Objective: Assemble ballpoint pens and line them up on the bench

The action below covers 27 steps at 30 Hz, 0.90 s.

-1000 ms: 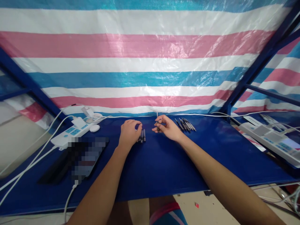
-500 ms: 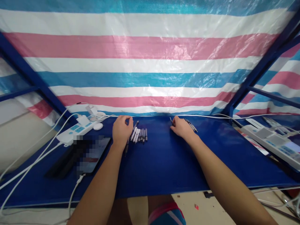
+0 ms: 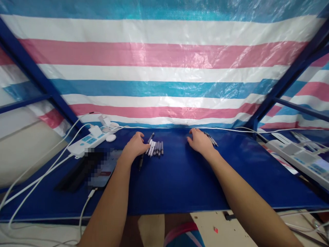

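My left hand [image 3: 134, 146] is over the left part of the blue table, thumb and fingers apart, its thumb at the near side of a row of pens. White pens [image 3: 151, 148] and grey pens [image 3: 159, 148] lie side by side there. One dark pen [image 3: 141, 162] sticks out toward me below the hand, and another pen [image 3: 151, 138] lies slanted beyond it. My right hand [image 3: 200, 141] rests low over the table farther right, thumb apart from the fingers, with nothing visible between them. Several thin pens [image 3: 212, 140] lie just to its right, partly hidden by it.
A tablet-like device [image 3: 105, 171], partly pixelated, lies left with a white cable plugged in. A white power strip [image 3: 87, 143] with chargers stands behind it, near a round white disc [image 3: 110, 138]. Another power strip [image 3: 300, 157] is at the right. Striped sheeting [image 3: 164, 72] hangs behind the table [image 3: 177, 185].
My left hand has opened from a pinch, its thumb now nearer the white pens. The pen tip seen at my right fingertips no longer shows. The view has shifted slightly.
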Available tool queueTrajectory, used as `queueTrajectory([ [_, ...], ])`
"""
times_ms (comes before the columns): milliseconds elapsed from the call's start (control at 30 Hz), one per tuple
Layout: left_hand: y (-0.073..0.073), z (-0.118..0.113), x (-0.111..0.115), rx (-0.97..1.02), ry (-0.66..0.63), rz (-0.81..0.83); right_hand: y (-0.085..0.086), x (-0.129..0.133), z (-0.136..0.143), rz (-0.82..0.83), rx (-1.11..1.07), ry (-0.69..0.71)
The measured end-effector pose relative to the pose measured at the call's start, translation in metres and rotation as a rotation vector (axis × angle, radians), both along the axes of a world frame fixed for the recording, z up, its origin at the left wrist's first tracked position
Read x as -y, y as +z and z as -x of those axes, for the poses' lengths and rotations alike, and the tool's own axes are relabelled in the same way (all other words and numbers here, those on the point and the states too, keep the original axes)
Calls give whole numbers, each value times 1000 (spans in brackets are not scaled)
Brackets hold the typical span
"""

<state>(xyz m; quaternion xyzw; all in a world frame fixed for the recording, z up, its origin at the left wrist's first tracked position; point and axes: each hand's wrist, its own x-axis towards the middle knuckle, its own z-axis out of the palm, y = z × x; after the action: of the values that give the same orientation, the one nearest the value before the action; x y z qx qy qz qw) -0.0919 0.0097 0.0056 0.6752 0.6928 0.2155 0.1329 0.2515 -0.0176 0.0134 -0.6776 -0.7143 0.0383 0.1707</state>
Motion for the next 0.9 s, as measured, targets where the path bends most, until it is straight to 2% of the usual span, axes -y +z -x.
queueTrajectory([
  [133, -6, 5, -2, -31, -56, -64, 2, -1, 1, -59, -72, 49],
  [233, -2, 5, -2, -36, 16, -92, 3, -2, 2, -90, -134, 74],
  [300, 5, 4, 0, 30, 57, -68, 4, -2, 3, -100, -176, 85],
  [367, 14, 2, 3, 228, 31, -9, 5, -2, 5, -106, -218, 114],
  [500, 36, -6, 14, 866, -187, 136, 7, 3, 13, -106, -332, 214],
  [600, 44, -17, 19, 1170, -292, 144, 8, 8, 25, -87, -508, 320],
  [700, 38, -35, 20, 1285, -321, 109, 7, 13, 38, 99, -856, 430],
  [800, 24, -53, 17, 1262, -346, 25, 5, 15, 45, 324, -1174, 479],
  [900, 11, -65, 16, 1114, -399, -30, 4, 14, 45, 300, -1252, 430],
])
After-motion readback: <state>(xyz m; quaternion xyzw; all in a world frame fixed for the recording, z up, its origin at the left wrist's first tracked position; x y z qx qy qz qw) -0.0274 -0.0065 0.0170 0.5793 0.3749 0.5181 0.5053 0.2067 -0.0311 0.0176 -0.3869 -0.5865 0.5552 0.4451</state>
